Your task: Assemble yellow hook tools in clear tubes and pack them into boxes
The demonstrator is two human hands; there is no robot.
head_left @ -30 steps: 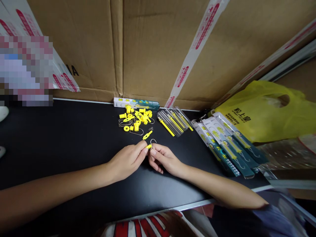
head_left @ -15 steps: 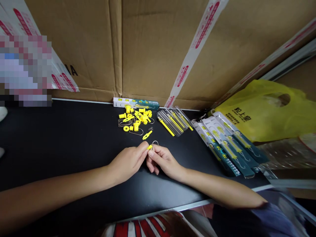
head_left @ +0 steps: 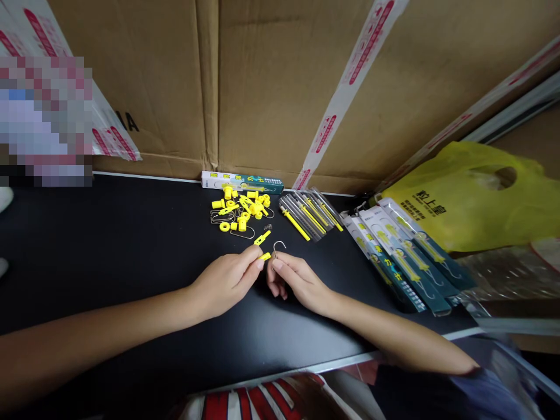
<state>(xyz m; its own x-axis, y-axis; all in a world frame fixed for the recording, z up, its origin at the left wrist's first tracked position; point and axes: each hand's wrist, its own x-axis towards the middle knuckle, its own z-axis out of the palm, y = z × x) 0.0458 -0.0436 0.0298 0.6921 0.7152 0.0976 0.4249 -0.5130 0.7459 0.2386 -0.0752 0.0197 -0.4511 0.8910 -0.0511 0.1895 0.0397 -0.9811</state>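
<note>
My left hand (head_left: 230,284) pinches a small yellow plastic part (head_left: 265,256) between thumb and forefinger, most of it hidden by the fingers. In my right hand (head_left: 300,281) is a thin metal hook (head_left: 279,245), its curved end pointing up. A narrow gap separates the hook from the yellow part. Just beyond my left fingertips lies a flat yellow piece (head_left: 262,237), with a small spring (head_left: 268,227) behind it. Farther back is a pile of yellow plastic pieces (head_left: 243,224) mixed with bent wire hooks (head_left: 245,234).
Clear tubes with yellow rods (head_left: 308,214) lie right of the pile. A printed box (head_left: 242,182) stands behind it, against a large cardboard carton (head_left: 271,87). Several packaged spring scales (head_left: 394,251) and a yellow plastic bag (head_left: 472,198) occupy the right side of the black table (head_left: 131,245).
My hands have drawn slightly apart. The hook in my right hand has come away from the yellow part and moved a little to the right.
</note>
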